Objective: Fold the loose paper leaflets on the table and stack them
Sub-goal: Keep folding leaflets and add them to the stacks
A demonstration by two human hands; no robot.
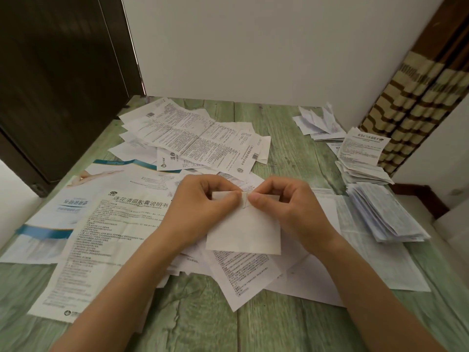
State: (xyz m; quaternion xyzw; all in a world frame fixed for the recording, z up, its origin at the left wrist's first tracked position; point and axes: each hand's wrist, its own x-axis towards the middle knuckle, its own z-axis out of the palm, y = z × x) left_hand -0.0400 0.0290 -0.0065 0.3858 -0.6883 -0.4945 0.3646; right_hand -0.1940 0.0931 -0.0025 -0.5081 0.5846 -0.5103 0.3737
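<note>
A small folded leaflet point(243, 229) is being pinched at its top edge by the left hand point(200, 209) and right hand point(286, 209), above the worktop point(279, 323); folded stacks point(380, 212) are being kept at right; many loose leaflets point(193, 135) are being left unfolded

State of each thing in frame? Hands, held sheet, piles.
left hand: pinching the held leaflet's top edge.
right hand: pinching the same edge, next to the left.
held leaflet: folded small, blank side showing.
loose leaflets: unfolded, overlapping, lying flat.
near right stack: folded, fanned out.
far right stack: folded, piled unevenly.
</note>
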